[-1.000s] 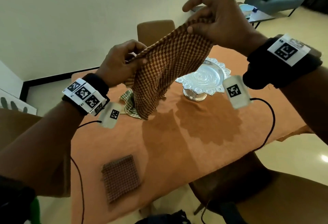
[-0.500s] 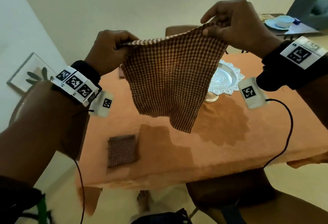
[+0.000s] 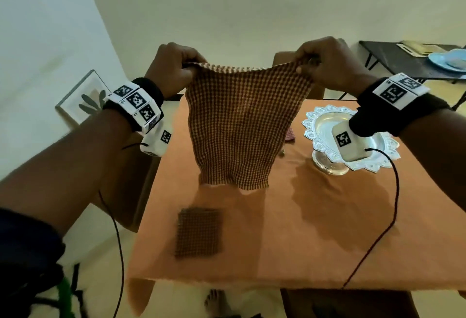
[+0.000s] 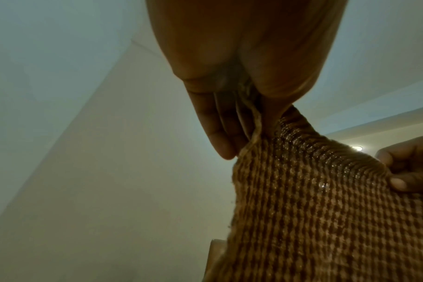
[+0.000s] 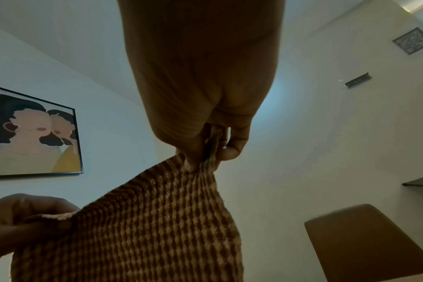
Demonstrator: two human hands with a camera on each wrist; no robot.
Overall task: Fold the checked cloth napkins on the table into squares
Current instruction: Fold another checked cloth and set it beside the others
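Observation:
A brown checked napkin (image 3: 239, 126) hangs spread out in the air above the table, its lower edge just over the orange tablecloth (image 3: 315, 229). My left hand (image 3: 176, 68) pinches its upper left corner and my right hand (image 3: 325, 63) pinches its upper right corner. The left wrist view shows the napkin (image 4: 326, 209) caught between thumb and fingers (image 4: 220, 137); the right wrist view shows the same pinch on the napkin (image 5: 157, 229). A second brown checked napkin (image 3: 199, 233), folded into a square, lies flat near the table's front left.
A silver pedestal dish (image 3: 327, 141) with a scalloped rim stands on the right of the table. A scrap of another checked cloth (image 3: 290, 134) peeks out behind the held napkin. A chair back (image 3: 285, 58) stands beyond the table; a dark side table (image 3: 403, 60) is at the far right.
Both hands have drawn apart and levelled, so the napkin that hung bunched a second ago is now stretched flat between them. The head view has tilted, and the folded napkin stays where it was.

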